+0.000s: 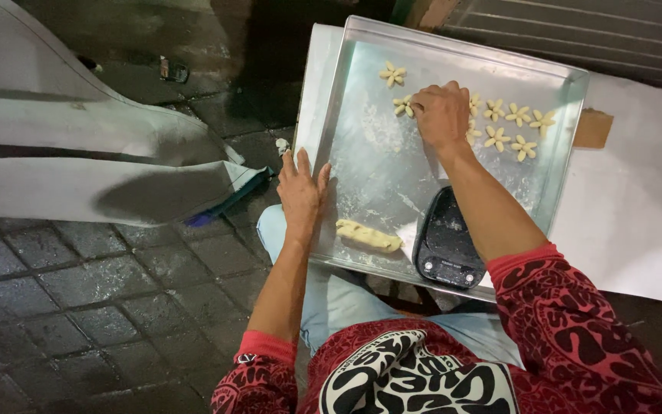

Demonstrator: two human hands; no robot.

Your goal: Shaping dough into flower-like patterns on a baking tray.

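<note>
Fingers of the right hand (441,113) are curled downward and pressed onto the floured floor of the rectangular silver metal baking tray (346,92), bunched among the small pale flower-shaped dough pieces; whether they pinch one of them cannot be told, since the knuckles hide the fingertips. One flower-shaped piece (404,106) lies touching the hand on its left side. Another (393,73) sits apart, nearer the far rim. A cluster of further flowers (511,126) lies just beyond the hand toward the tray's right wall.

Left hand (301,192) lies flat with fingers spread and released, resting on the tray's left rim, grasping nothing.

A pale yellow elongated lump of raw dough (368,235) rests on the tray floor near its front edge, just beside the left wrist. A small black digital kitchen scale (447,241), dusted with flour, sits at the front rim, under the right forearm.

The tray stands on a white sheet-covered surface (637,215). Dark wet paving stones (93,291) lie to the left. The person wears red patterned sleeves (576,330).
</note>
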